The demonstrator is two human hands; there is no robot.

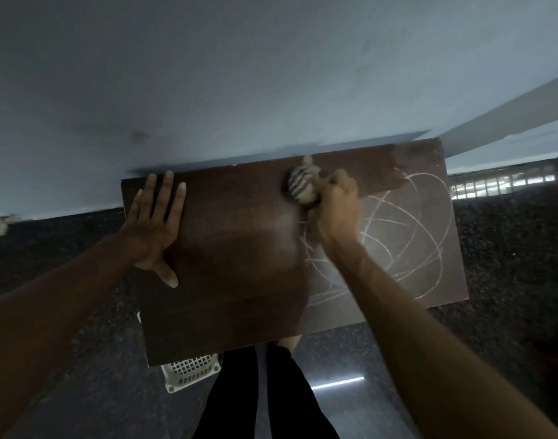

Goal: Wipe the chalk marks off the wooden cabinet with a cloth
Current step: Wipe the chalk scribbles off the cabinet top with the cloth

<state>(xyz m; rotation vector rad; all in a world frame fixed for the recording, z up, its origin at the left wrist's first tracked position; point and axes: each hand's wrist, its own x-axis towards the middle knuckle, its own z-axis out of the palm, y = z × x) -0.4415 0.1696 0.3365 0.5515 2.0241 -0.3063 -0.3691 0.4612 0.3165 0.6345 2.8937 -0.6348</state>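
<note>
The dark wooden cabinet top (239,255) fills the middle of the head view, its back edge against a pale wall. White chalk marks (410,236), looping curves, cover its right half; the left half shows bare wood. My right hand (337,210) grips a bunched striped cloth (301,183) and presses it on the top near the back edge, at the left border of the chalk. My left hand (157,223) lies flat on the left end of the top, fingers straight and spread.
A white lattice basket (190,372) sticks out from under the cabinet's front edge on the dark speckled floor (81,359). My legs in black trousers (265,397) stand at the front. The pale wall (239,74) rises right behind the cabinet.
</note>
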